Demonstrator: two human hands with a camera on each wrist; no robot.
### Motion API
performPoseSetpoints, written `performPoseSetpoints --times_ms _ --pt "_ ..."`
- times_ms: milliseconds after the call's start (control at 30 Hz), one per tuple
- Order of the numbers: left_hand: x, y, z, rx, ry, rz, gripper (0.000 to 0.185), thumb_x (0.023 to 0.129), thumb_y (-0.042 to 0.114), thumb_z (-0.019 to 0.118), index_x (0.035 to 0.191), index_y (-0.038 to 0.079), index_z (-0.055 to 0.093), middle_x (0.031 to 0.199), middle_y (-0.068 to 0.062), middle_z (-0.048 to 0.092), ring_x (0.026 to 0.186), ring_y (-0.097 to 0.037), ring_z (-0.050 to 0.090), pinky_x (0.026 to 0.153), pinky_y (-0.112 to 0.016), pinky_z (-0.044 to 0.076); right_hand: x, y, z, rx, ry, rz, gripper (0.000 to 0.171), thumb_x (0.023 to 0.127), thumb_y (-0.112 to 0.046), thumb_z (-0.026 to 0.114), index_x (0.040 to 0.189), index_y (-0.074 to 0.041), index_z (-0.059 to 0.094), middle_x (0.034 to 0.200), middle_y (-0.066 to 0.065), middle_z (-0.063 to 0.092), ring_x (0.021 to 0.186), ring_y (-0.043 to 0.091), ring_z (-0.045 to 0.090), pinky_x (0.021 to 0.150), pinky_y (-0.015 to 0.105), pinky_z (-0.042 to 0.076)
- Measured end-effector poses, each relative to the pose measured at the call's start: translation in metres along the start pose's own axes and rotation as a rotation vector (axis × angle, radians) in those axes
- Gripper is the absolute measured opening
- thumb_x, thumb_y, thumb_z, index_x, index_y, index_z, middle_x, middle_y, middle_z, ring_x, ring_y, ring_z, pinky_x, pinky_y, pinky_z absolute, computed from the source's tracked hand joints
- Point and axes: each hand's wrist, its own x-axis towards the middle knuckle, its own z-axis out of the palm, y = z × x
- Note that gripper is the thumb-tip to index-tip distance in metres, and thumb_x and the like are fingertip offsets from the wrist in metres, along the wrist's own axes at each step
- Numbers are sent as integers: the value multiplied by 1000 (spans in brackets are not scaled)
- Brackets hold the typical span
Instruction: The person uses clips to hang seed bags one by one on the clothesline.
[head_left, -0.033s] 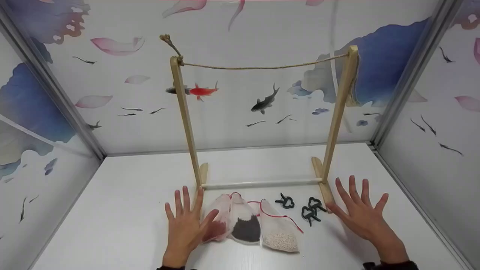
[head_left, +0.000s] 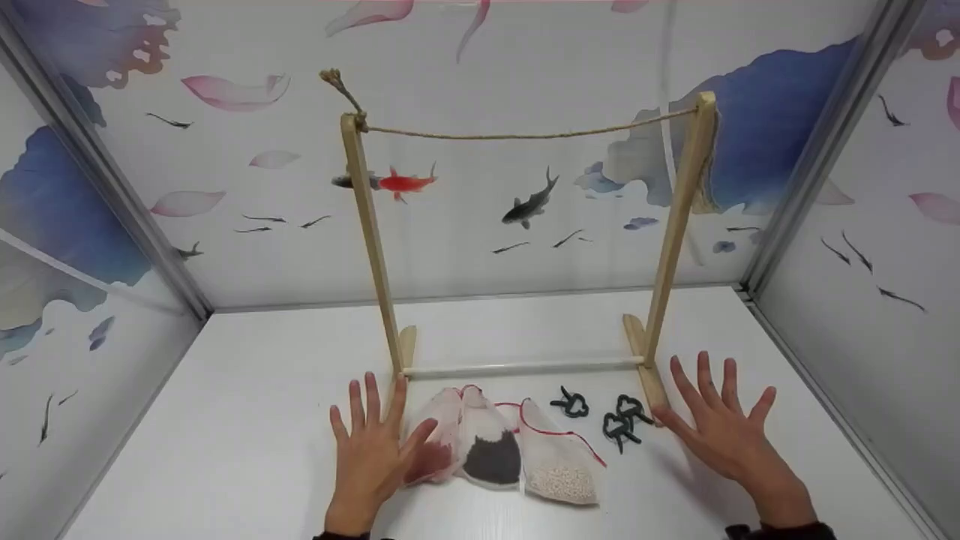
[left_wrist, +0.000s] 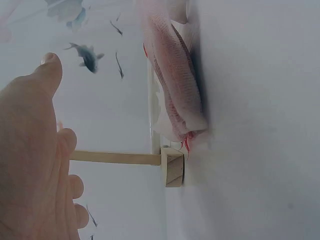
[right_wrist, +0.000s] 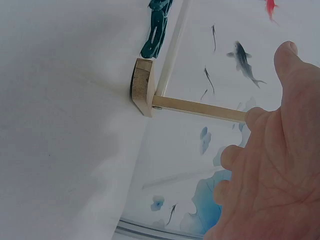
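Observation:
My left hand (head_left: 369, 448), fingers spread and straight, hovers over the table beside the left foot of a wooden rack (head_left: 370, 240). Its thumb overlaps a mesh drawstring pouch with reddish filling (head_left: 433, 454) in the head view. To the right of that lie a pouch with black filling (head_left: 493, 456) and one with pale grains (head_left: 561, 480), with red cords at their tops. My right hand (head_left: 724, 431) is spread too, by the rack's right foot. Several dark green clips (head_left: 619, 427) lie left of it. Both hands hold nothing; the left wrist view shows the reddish pouch (left_wrist: 175, 75) beyond the palm.
A twine line (head_left: 525, 136) hangs slightly slack between the rack's two posts, and a white rod (head_left: 525, 367) joins them near the table (head_left: 247, 420). Printed panels with fish and petals (head_left: 480, 247) stand behind and at both sides, with grey metal edging at the corners.

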Motion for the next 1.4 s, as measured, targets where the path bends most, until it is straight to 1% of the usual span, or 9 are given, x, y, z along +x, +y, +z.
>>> performPoseSetpoints --times_ms 433,633,733,833,900,1000,1067,1167,1400 --pt "-4 1 0 -32 -19 -32 81 95 68 49 158 18 37 164 -27 17 152 -46 8 113 -72 5 -1 -3 4 7 -6 -17 84 100 -63 46 164 -28 4 167 15 -15 146 43 -28 92 67 -37" --pt "-4 5 -2 -57 -39 -31 82 96 68 49 159 18 35 164 -27 16 152 -46 6 113 -72 4 -1 -10 7 -3 -7 -77 88 95 -65 56 164 -26 18 168 17 -1 149 43 -21 97 71 -30" --pt "-3 8 -4 -56 -35 -20 82 96 67 49 159 17 35 164 -27 17 152 -46 8 113 -72 6 -1 -16 11 -18 7 -125 88 89 -63 67 159 -20 36 165 21 18 151 48 -1 100 78 -19" --pt "-2 12 -5 -64 -40 -8 81 96 67 48 159 17 35 164 -27 17 152 -46 10 113 -72 8 0 -23 15 -38 23 -158 79 83 -56 77 146 -13 55 156 23 39 145 50 26 102 83 0" --pt "-2 16 -4 -75 -48 3 81 97 67 48 159 16 36 164 -26 17 152 -46 11 113 -72 9 0 -28 17 -54 22 -165 70 81 -51 81 136 -10 63 147 22 51 138 47 41 103 82 15" --pt "-1 23 -4 -100 -55 21 80 98 66 48 158 15 36 164 -26 18 151 -45 13 113 -72 11 1 -36 21 -71 15 -153 60 79 -47 83 124 -10 69 130 19 65 118 41 61 96 69 41" --pt "0 28 -4 -112 -56 44 79 98 65 48 158 15 37 163 -26 21 151 -46 15 112 -72 13 2 -40 22 -73 4 -133 56 78 -48 85 117 -10 71 117 16 69 104 36 67 85 59 52" --pt "0 37 -4 -135 -69 74 78 99 65 47 158 16 37 163 -26 23 150 -46 17 112 -72 15 4 -43 25 -63 -40 -75 56 76 -52 85 109 -8 72 100 7 70 88 26 67 72 48 55" --pt "-3 60 -4 -247 -195 142 76 101 65 41 155 11 42 157 -24 38 147 -44 28 112 -70 18 5 -52 31 -17 -139 63 75 72 -64 82 109 0 68 87 2 64 78 19 61 66 44 53"
